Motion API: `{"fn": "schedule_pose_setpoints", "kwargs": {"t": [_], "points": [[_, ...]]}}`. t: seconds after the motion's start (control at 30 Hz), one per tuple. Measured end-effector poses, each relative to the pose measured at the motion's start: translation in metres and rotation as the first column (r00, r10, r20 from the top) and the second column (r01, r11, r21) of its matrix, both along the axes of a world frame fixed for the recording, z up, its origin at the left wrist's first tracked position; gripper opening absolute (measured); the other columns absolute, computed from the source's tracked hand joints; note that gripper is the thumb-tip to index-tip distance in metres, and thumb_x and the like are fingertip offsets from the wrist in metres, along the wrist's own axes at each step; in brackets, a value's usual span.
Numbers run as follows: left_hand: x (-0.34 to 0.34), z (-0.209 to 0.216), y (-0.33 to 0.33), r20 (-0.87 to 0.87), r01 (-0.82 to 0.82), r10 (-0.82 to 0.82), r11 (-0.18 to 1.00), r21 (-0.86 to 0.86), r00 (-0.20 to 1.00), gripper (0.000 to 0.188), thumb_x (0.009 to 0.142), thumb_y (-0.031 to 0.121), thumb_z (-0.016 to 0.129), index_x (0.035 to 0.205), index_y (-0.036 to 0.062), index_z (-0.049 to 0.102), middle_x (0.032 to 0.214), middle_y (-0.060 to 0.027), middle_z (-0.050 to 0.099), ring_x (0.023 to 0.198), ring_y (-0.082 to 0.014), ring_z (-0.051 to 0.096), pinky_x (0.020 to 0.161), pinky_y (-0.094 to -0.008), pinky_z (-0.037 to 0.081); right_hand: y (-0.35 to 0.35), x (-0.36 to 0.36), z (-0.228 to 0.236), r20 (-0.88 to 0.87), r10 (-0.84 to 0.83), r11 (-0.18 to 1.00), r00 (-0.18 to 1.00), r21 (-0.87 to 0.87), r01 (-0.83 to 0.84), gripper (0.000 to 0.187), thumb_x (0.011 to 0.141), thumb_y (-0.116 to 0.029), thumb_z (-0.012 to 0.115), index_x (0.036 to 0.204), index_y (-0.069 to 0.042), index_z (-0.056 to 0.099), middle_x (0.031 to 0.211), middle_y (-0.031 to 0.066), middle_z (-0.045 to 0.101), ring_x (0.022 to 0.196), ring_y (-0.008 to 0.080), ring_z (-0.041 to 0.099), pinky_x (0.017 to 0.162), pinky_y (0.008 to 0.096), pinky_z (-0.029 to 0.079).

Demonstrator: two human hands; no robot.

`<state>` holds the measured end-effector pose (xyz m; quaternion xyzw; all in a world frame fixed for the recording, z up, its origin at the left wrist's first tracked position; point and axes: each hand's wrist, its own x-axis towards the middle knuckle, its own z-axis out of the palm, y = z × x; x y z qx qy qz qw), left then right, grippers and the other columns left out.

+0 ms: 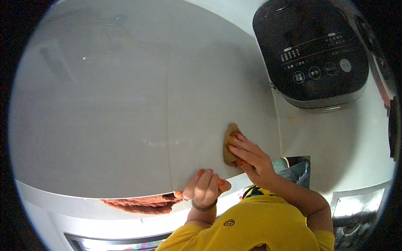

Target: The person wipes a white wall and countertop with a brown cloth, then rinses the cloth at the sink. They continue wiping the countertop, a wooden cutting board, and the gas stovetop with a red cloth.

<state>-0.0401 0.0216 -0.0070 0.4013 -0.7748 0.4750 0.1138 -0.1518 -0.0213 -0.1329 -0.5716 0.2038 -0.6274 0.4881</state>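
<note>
A folded brown cloth point(229, 145) lies against the glossy white tabletop point(104, 117), right of the middle. My right hand point(253, 159) presses down on it, the fingertips and thumb gripping its right side. Close by on the left, my left hand point(204, 187) is curled into a fist at the tabletop's near edge. Whatever its fingers may hold is hidden.
A black appliance with a button panel point(314, 54) stands at the far right, on a white surface beyond the tabletop's edge. Reddish-brown fabric point(146, 204) shows below the near edge. A thin seam line point(168, 104) crosses the tabletop.
</note>
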Motion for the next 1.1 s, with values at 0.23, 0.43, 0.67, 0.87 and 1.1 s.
{"fn": "schedule_pose_setpoints", "kwargs": {"t": [0.23, 0.43, 0.67, 0.87, 1.1], "points": [[0.008, 0.0, 0.0, 0.015, 0.065, -0.065, 0.997, -0.052, 0.998, 0.006, 0.077, 0.024, 0.055, 0.073, 0.0189, 0.057, 0.084, 0.0071, 0.06, 0.086, -0.0132, 0.054, 0.089, -0.0321, 0.035, 0.006, -0.016, 0.02, 0.866, 0.221, 0.679, 0.449, 0.193, -0.708, 0.05, 0.099, -0.035, 0.04, 0.136, -0.001, 0.037, 0.129, 0.0136, 0.049, 0.12, 0.0222, 0.051, 0.097, 0.0335, 0.045], [0.023, 0.004, -0.003, -0.036, 0.152, -0.156, 0.984, -0.096, 0.987, 0.006, 0.076, 0.027, 0.059, 0.073, 0.0222, 0.057, 0.082, 0.0085, 0.06, 0.083, -0.0093, 0.053, 0.098, -0.0382, 0.022, 0.01, -0.019, 0.035, 0.966, 0.237, 0.568, 0.107, -0.048, -0.822, 0.057, 0.096, -0.038, 0.046, 0.139, -0.003, 0.029, 0.134, 0.013, 0.044, 0.124, 0.0231, 0.046, 0.102, 0.0383, 0.041], [-0.005, 0.009, 0.01, -0.317, 0.369, -0.343, 0.929, 0.023, 0.884, 0.029, 0.079, 0.038, 0.064, 0.099, 0.0181, 0.061, 0.113, -0.0032, 0.056, 0.103, -0.0169, 0.052, 0.103, -0.0428, 0.03, 0.028, -0.058, 0.045, 0.848, 0.226, 0.778, 0.48, 0.14, -0.612, 0.068, 0.083, -0.017, 0.069, 0.138, -0.004, 0.031, 0.129, 0.0096, 0.048, 0.122, 0.0219, 0.047, 0.103, 0.0355, 0.039], [-0.075, 0.03, 0.006, -0.976, 0.825, -0.153, 0.563, 0.045, 0.158, 0.098, 0.069, 0.018, 0.079, 0.146, 0.01, 0.02, 0.143, -0.0195, 0.035, 0.131, -0.028, 0.037, 0.104, -0.0471, 0.037, 0.053, -0.078, 0.057, 0.785, 0.177, 0.806, 0.594, 0.231, -0.545, 0.053, 0.088, -0.015, 0.062, 0.134, -0.004, 0.038, 0.127, 0.0099, 0.05, 0.119, 0.0213, 0.049, 0.103, 0.0349, 0.038], [-0.08, 0.032, 0.0, -0.933, 0.914, 0.336, 0.324, 0.245, 0.131, 0.064, 0.079, 0.0, 0.071, 0.136, 0.0001, 0.041, 0.136, -0.0155, 0.047, 0.12, -0.0189, 0.05, 0.1, -0.0311, 0.041, 0.045, -0.096, 0.089, 0.38, 0.025, 0.998, 0.925, 0.046, -0.046, 0.036, 0.089, -0.021, 0.061, 0.119, -0.003, 0.053, 0.125, 0.0123, 0.047, 0.119, 0.022, 0.044, 0.102, 0.0335, 0.031]]}}
